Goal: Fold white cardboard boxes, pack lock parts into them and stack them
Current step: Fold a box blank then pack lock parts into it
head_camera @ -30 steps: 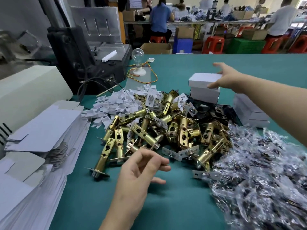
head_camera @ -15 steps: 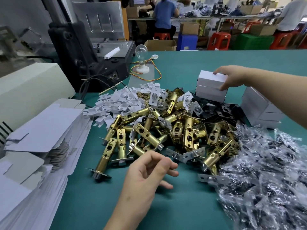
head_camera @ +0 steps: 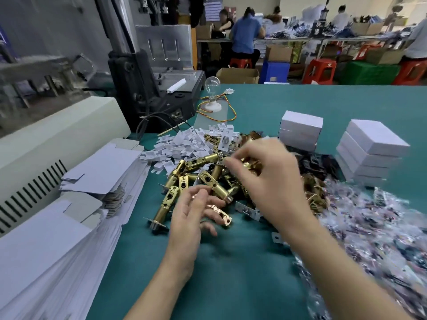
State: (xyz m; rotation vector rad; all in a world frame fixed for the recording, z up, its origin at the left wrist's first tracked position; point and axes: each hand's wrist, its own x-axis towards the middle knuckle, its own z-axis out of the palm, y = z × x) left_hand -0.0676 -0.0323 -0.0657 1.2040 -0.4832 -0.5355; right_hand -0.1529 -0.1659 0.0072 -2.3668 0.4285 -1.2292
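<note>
The teal tabletop (head_camera: 231, 269) carries a pile of brass latch bolts (head_camera: 203, 179) near its centre. The left hand (head_camera: 189, 222) is positioned at the near side of the pile, and a small copper-coloured plate (head_camera: 221, 215) is pinched in its curled fingers. The right hand (head_camera: 275, 181) is extended over the pile with its fingers bent downward. It is blurred, so it cannot be told whether anything is gripped. The hands are apart.

Folded white boxes are stacked beyond the pile, toward the far right corner. A short stack (head_camera: 300, 132) is set just behind the latch bolts, and a taller stack (head_camera: 369, 155) is set nearer the right edge. Flat box blanks (head_camera: 69, 239) are piled along the left edge. White card inserts (head_camera: 182, 144) are scattered against the far left side of the pile. Black parts (head_camera: 316, 165) are heaped between the pile and the boxes. Clear plastic bags (head_camera: 374, 227) are spread along the right edge.

A light bulb (head_camera: 212, 85) on a white base is placed toward the far edge, beside a dark machine (head_camera: 161, 88). A cream housing (head_camera: 57, 146) with vent slots is located at the left edge.

Past the far edge, people are seated at long benches in the room. Red stools (head_camera: 320, 70), a blue crate (head_camera: 275, 71) and cardboard cartons (head_camera: 238, 76) are placed on the floor.
</note>
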